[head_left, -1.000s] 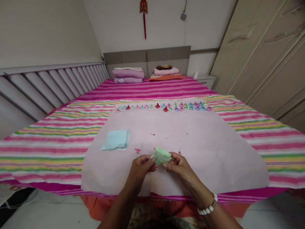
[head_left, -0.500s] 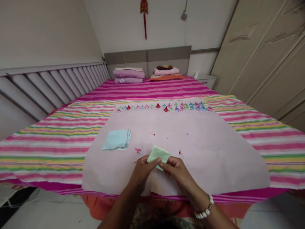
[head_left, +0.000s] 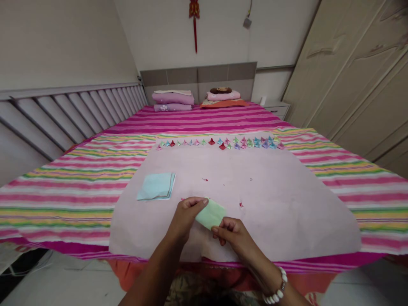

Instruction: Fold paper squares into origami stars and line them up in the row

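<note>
A folded piece of light green paper (head_left: 211,213) is held between both hands just above a large pale pink sheet (head_left: 287,204) spread on the bed. My left hand (head_left: 185,216) pinches its upper left edge with thumb and fingers closed. My right hand (head_left: 233,236), with a white bead bracelet at the wrist, pinches the lower right edge. A small stack of light blue paper squares (head_left: 156,186) lies on the pink sheet to the left of my hands.
A row of several small folded paper shapes (head_left: 223,142) in mixed colours lines the pink sheet's far edge. Striped bedding (head_left: 63,187) covers the bed. Folded blankets (head_left: 173,101) and pillows (head_left: 223,97) sit at the headboard. A wardrobe (head_left: 360,72) stands on the right.
The green paper has been turned and flattened. My left hand moved up to its top left edge and my right hand dropped to its lower right edge.
</note>
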### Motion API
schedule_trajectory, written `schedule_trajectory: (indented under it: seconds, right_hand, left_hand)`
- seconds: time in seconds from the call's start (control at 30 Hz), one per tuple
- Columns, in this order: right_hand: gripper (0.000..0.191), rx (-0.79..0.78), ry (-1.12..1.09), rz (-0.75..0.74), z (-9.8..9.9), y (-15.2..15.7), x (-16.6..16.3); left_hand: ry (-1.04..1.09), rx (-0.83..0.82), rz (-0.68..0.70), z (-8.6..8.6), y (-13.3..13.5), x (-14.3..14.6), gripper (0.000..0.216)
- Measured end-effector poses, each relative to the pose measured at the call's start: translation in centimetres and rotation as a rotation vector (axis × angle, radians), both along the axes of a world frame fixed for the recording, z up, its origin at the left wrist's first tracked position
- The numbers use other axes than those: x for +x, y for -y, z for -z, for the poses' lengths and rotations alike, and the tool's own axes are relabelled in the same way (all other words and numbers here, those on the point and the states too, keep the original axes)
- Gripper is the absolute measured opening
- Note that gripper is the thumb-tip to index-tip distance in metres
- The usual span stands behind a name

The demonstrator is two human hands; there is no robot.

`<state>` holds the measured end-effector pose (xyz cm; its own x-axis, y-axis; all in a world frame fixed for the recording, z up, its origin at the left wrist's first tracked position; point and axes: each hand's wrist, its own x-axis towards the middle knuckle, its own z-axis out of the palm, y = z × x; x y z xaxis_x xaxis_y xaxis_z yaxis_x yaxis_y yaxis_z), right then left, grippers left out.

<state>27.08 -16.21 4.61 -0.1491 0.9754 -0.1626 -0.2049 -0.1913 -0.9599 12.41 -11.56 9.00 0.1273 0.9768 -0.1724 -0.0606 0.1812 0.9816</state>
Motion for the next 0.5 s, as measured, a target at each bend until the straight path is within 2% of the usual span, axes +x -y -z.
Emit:
schedule_trajectory:
  seconds: [0.1,0.23,0.33,0.4,0.5]
  right_hand:
    - [0.032,0.015,0.007,0.04,-0.1,0.1,0.1]
    - [0.031,0.037,0.03,0.099,-0.1,-0.2,0.4]
    - [0.032,0.045,0.044,0.127,-0.2,-0.4,0.5]
    - [0.032,0.052,0.035,0.124,-0.3,-0.4,0.3]
    - [0.034,0.055,0.043,0.126,-0.4,-0.3,0.0]
  left_hand:
    - [0.098,0.008,0.051,0.4,0.5,0.2,0.036]
    - [0.25,-0.043,0.219,1.8,1.4,-0.1,0.053]
    - [0.357,-0.058,0.223,2.6,1.8,-0.4,0.061]
    - [0.389,-0.02,0.257,2.8,2.1,-0.3,0.057]
    - [0.326,-0.004,0.275,2.7,2.3,0.2,0.037]
